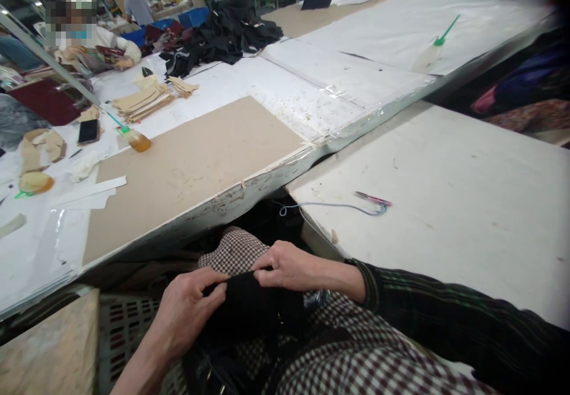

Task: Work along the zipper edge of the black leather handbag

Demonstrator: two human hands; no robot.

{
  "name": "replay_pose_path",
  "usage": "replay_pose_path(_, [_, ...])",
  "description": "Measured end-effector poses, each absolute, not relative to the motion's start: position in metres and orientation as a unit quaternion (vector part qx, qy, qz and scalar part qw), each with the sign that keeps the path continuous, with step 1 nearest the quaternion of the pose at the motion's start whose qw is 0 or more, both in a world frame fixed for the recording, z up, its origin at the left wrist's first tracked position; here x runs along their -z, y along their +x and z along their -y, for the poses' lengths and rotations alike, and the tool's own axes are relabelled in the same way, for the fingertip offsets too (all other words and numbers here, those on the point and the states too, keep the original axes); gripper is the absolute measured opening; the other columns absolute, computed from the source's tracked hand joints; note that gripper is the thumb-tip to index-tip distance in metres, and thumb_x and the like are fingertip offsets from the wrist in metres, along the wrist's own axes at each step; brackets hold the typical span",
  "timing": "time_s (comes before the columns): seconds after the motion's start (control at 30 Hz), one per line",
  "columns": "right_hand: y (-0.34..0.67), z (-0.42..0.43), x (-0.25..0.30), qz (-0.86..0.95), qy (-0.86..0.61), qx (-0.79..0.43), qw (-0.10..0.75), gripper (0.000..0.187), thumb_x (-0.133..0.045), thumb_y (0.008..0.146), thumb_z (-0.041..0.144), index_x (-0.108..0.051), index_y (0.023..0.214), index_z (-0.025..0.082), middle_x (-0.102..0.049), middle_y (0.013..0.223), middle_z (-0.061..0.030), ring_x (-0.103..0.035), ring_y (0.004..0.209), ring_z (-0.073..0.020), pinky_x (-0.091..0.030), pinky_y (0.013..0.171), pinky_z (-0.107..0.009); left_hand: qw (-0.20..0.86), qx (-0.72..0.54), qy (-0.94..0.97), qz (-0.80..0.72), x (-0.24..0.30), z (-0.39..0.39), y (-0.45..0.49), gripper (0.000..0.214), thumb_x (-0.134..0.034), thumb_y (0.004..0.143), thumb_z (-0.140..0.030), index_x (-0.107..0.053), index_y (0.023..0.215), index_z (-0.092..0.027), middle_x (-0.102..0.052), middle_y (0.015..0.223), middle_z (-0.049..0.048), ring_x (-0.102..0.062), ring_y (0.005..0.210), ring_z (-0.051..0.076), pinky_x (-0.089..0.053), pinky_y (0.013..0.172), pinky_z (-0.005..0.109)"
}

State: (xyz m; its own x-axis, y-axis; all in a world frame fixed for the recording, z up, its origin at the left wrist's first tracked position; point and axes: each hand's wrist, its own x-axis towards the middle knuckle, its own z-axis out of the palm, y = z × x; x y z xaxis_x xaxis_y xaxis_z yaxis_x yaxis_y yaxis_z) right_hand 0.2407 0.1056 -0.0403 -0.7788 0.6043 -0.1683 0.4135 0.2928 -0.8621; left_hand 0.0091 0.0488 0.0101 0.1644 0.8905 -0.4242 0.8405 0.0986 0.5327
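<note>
A piece of black fabric [249, 306] lies over my lap, its upper edge stretched between my two hands. My left hand [191, 300] pinches that edge at its left end with thumb and fingers. A short way to the right, my right hand [285, 267] pinches the same edge, fingers closed. Under the fabric is a checked apron [356, 329]. The fabric's lower part runs into dark folds, and whether it is a bag or a flat panel I cannot tell.
Ahead stands a white-covered table with a tan board [200, 169], a glue bottle [139, 141], a phone [88, 132] and black pieces [222, 32]. A pen with a cord [373, 198] lies on the right-hand table [445, 205]. A plastic crate [127, 329] stands at lower left. A person [107, 47] works across the table.
</note>
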Motion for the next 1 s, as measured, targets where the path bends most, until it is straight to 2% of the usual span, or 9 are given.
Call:
replay_pose_path(0.2, [0.259, -0.119, 0.030, 0.760, -0.295, -0.575, 0.072, 0.027, -0.049, 0.080, 0.014, -0.073, 0.090, 0.012, -0.055, 0.068, 0.0011, -0.045, 0.062, -0.0077, -0.031, 0.058, -0.019, 0.450, -0.049, 0.615, -0.646, -0.009, -0.045, -0.006, 0.036, -0.049, 0.089, -0.030, -0.069, 0.119, -0.028, -0.073, 0.107, -0.0018, -0.066, 0.099, 0.017, -0.049, 0.085, 0.026])
replay_pose_path(0.37, [0.269, -0.140, 0.023, 0.731, -0.231, -0.642, 0.013, 0.045, -0.045, 0.080, 0.009, -0.069, 0.119, 0.011, -0.066, 0.099, -0.0034, -0.059, 0.091, -0.0143, -0.043, 0.076, -0.020, 0.516, -0.081, 0.568, -0.637, -0.004, -0.041, -0.011, 0.042, -0.049, 0.093, -0.043, -0.057, 0.130, -0.024, -0.071, 0.105, -0.0002, -0.065, 0.090, 0.016, -0.052, 0.076, 0.025])
replay_pose_path(0.43, [0.261, -0.147, 0.023, 0.748, -0.229, -0.623, -0.013, 0.047, -0.053, 0.086, 0.017, -0.061, 0.133, 0.013, -0.064, 0.118, -0.0051, -0.059, 0.104, -0.0165, -0.043, 0.084, -0.021, 0.516, -0.087, 0.564, -0.638, 0.000, -0.042, -0.012, 0.042, -0.051, 0.092, -0.045, -0.056, 0.129, -0.025, -0.070, 0.103, -0.0008, -0.066, 0.091, 0.016, -0.051, 0.076, 0.024])
replay_pose_path(0.5, [0.246, -0.151, 0.024, 0.788, -0.216, -0.576, -0.023, 0.051, -0.061, 0.091, 0.035, -0.057, 0.138, 0.017, -0.062, 0.124, -0.0056, -0.058, 0.107, -0.0175, -0.043, 0.087, -0.022, 0.504, -0.086, 0.573, -0.641, 0.004, -0.043, -0.011, 0.041, -0.053, 0.092, -0.050, -0.057, 0.126, -0.027, -0.069, 0.098, -0.0019, -0.066, 0.090, 0.017, -0.051, 0.074, 0.024])
replay_pose_path(0.57, [0.227, -0.153, 0.025, 0.836, -0.182, -0.518, -0.018, 0.047, -0.060, 0.093, 0.045, -0.061, 0.132, 0.018, -0.066, 0.116, -0.0050, -0.060, 0.101, -0.0159, -0.042, 0.083, -0.021, 0.474, -0.082, 0.594, -0.644, 0.005, -0.045, -0.010, 0.041, -0.053, 0.091, -0.054, -0.061, 0.122, -0.027, -0.069, 0.095, -0.0025, -0.066, 0.091, 0.017, -0.050, 0.075, 0.024])
replay_pose_path(0.67, [0.199, -0.151, 0.029, 0.895, -0.133, -0.425, -0.013, 0.031, -0.054, 0.098, 0.039, -0.068, 0.114, 0.016, -0.069, 0.100, -0.0048, -0.058, 0.084, -0.0130, -0.037, 0.071, -0.022, 0.428, -0.072, 0.622, -0.652, 0.002, -0.045, -0.010, 0.039, -0.049, 0.093, -0.054, -0.066, 0.119, -0.031, -0.071, 0.101, -0.0045, -0.065, 0.094, 0.015, -0.047, 0.080, 0.024])
replay_pose_path(0.73, [0.188, -0.149, 0.032, 0.916, -0.120, -0.382, -0.011, 0.030, -0.049, 0.100, 0.038, -0.069, 0.106, 0.016, -0.069, 0.096, -0.0051, -0.056, 0.079, -0.0128, -0.034, 0.066, -0.023, 0.414, -0.059, 0.630, -0.655, 0.001, -0.043, -0.009, 0.038, -0.045, 0.095, -0.053, -0.067, 0.118, -0.033, -0.072, 0.099, -0.0055, -0.066, 0.091, 0.014, -0.045, 0.078, 0.023])
replay_pose_path(0.9, [0.183, -0.143, 0.039, 0.924, -0.147, -0.352, -0.017, 0.029, -0.050, 0.100, 0.039, -0.069, 0.098, 0.017, -0.068, 0.090, -0.0044, -0.054, 0.077, -0.0133, -0.028, 0.061, -0.025, 0.340, -0.026, 0.644, -0.685, 0.004, -0.039, -0.002, 0.040, -0.039, 0.096, -0.050, -0.071, 0.109, -0.028, -0.072, 0.086, -0.0002, -0.065, 0.078, 0.017, -0.042, 0.070, 0.027])
replay_pose_path(1.0, [0.186, -0.142, 0.038, 0.919, -0.171, -0.354, -0.034, 0.029, -0.051, 0.099, 0.038, -0.069, 0.095, 0.016, -0.067, 0.088, -0.0043, -0.052, 0.075, -0.0124, -0.027, 0.061, -0.024, 0.324, -0.027, 0.643, -0.693, 0.004, -0.042, 0.001, 0.038, -0.039, 0.096, -0.047, -0.072, 0.101, -0.027, -0.072, 0.087, 0.0012, -0.065, 0.081, 0.019, -0.042, 0.074, 0.028])
